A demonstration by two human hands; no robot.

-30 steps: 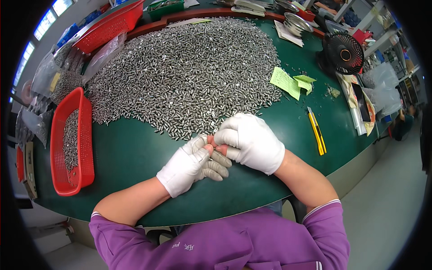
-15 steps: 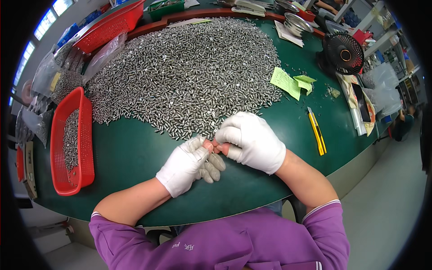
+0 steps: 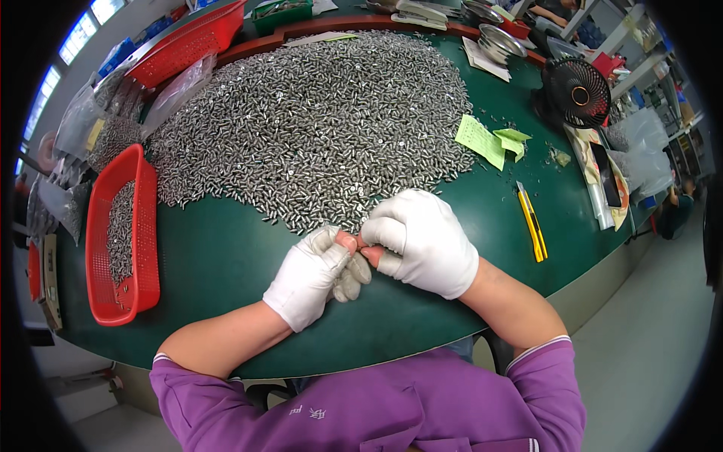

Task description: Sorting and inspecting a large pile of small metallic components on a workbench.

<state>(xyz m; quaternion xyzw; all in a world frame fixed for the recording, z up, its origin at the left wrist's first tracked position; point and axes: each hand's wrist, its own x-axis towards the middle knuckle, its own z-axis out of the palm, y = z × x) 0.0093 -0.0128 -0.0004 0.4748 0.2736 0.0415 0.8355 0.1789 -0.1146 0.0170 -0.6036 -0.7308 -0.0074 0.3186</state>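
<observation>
Both hands wear white gloves with bare thumb and finger tips, and meet at the near edge of a large heap of small silvery metal pins (image 3: 316, 128). My left hand (image 3: 315, 275) is closed, its thumb pinched against the fingers, the other fingers curled beneath. My right hand (image 3: 422, 242) pinches with thumb and forefinger right against the left fingertips. Whatever sits between the fingertips is too small and covered to make out. At the left stands a red perforated plastic basket (image 3: 144, 248) with more of the pins in it.
A yellow utility knife (image 3: 532, 222) lies right of my right hand. Beyond it are green paper slips (image 3: 480, 142), a black fan (image 3: 576, 92) and a dark phone (image 3: 605, 173). Another red basket (image 3: 188, 41) and filled plastic bags (image 3: 75, 135) stand at the far left.
The curled fingers of my left hand have drawn in slightly under the thumb. Both hands keep nearly the same place, fingertips together.
</observation>
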